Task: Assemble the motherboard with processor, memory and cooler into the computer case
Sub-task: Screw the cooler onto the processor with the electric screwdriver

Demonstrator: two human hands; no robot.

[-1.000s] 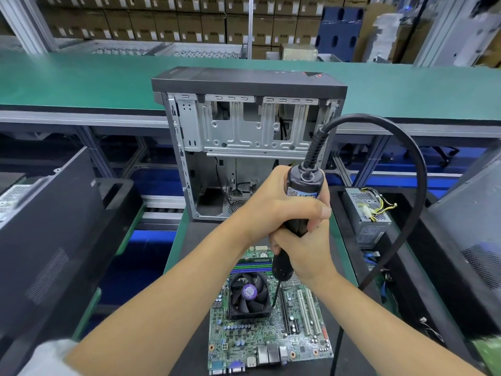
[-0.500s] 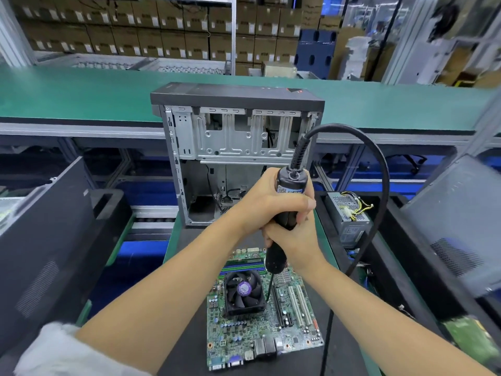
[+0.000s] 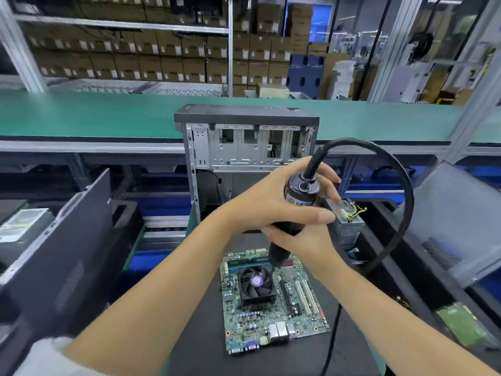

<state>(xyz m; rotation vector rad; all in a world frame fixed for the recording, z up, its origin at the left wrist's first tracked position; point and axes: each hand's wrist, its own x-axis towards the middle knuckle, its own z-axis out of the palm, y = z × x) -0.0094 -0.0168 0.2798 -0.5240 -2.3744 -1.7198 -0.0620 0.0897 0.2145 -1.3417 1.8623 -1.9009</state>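
Observation:
A green motherboard (image 3: 303,318) lies flat on a black mat in front of me, with a black cooler fan (image 3: 256,284) mounted on it and memory sticks near its far edge. Behind it stands the open computer case (image 3: 245,143), upright, its metal inside facing me. A black electric screwdriver (image 3: 296,206) stands nearly upright over the cooler's far right corner, its tip hidden behind the fan. My left hand (image 3: 273,198) wraps the upper barrel, fingers partly lifted. My right hand (image 3: 303,240) grips the lower barrel.
The screwdriver's thick black cable (image 3: 398,185) loops up and to the right. A power supply (image 3: 349,221) with yellow wires sits right of the case. Dark case panels lean at left (image 3: 62,256) and right (image 3: 461,221). A green conveyor belt (image 3: 95,115) runs behind.
The view has tilted up and the board sits lower in frame. The screwdriver has shifted from the cooler's right side to its far right corner. My left fingers have loosened.

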